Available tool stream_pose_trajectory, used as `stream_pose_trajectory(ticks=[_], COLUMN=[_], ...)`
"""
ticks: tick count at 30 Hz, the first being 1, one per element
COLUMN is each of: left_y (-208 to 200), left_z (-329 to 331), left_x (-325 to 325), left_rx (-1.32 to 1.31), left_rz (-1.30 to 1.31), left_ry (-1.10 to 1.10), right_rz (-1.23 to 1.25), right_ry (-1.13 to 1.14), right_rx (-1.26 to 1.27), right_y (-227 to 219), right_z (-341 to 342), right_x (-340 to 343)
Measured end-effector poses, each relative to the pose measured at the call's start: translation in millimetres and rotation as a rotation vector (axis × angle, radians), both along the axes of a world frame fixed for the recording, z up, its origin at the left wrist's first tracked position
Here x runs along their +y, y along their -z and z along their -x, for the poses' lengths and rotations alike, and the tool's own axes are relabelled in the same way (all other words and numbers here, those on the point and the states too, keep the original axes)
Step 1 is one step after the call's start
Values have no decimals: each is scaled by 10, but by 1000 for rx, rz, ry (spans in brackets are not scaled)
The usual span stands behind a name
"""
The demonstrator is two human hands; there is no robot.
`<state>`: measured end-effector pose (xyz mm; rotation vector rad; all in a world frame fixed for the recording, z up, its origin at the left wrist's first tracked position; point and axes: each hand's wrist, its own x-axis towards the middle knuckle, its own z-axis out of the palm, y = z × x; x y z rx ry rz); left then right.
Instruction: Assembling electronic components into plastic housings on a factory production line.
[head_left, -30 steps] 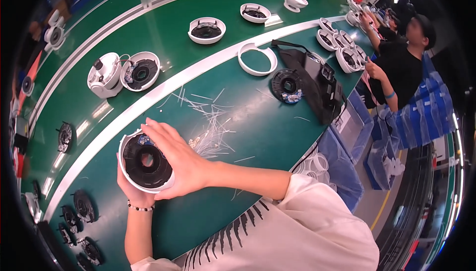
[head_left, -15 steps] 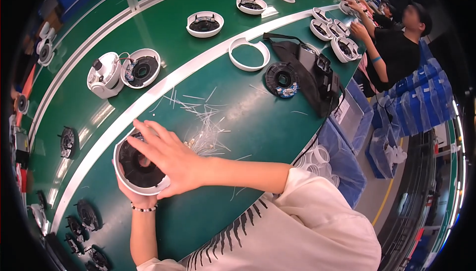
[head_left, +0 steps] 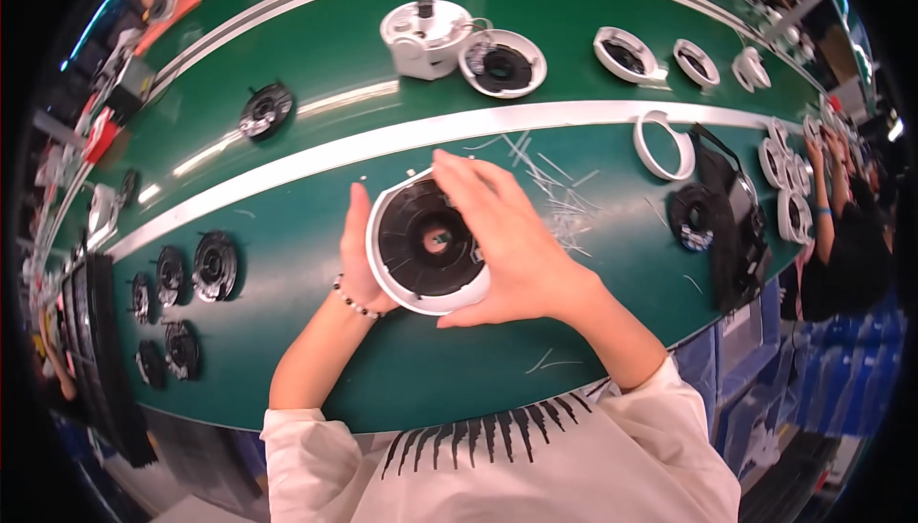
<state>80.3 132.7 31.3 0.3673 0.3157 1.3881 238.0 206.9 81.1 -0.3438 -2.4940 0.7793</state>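
Between my two hands is a white round housing [head_left: 421, 303] with a black disc [head_left: 404, 241] inside it, raised over the green table. My left hand [head_left: 358, 260] cups the housing from the left and below, and most of its fingers are hidden behind it. A beaded bracelet [head_left: 357, 298] circles that wrist. My right hand [head_left: 521, 255] is closed on the other side, its fingers on the upper right of the disc and rim and its thumb along the lower edge. A small hole shows at the disc's centre.
Several black discs with circuit parts [head_left: 216, 267] lie at left. Thin clear strips [head_left: 564, 207] are scattered right of my hands, near a white ring [head_left: 662, 146], another black disc [head_left: 690, 217] and a black bag [head_left: 732, 255]. Across the white rail [head_left: 402, 138] stands a white camera-like unit [head_left: 426, 40]. A co-worker [head_left: 837, 255] stands at far right.
My view has swung left, so the table's things appear shifted right. Both hands still hold the housing, which now shows nearer the middle of the view, its disc more exposed.
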Motion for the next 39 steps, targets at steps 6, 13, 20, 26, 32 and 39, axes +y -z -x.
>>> stream_pose_trajectory(ticks=[6, 13, 20, 26, 32, 39], left_y=[20, -28, -46, -145, -100, 1], left_z=[-11, -110, -23, -39, 70, 769], left_x=[-97, -37, -18, 11, 381, 1395], left_rx=[68, 99, 24, 105, 269, 262], left_rz=[-39, 42, -192, -90, 347, 398], left_ry=[-112, -195, -199, -246, -324, -274], right_rz=[43, 2, -67, -109, -194, -366], right_ry=[96, 280, 194, 157, 387, 993], right_rx=[72, 211, 315, 355, 242, 14], right_y=[91, 252, 325, 320, 305, 311], right_z=[78, 125, 98, 13, -560, -1656], right_x=[-110, -240, -211, -187, -109, 51])
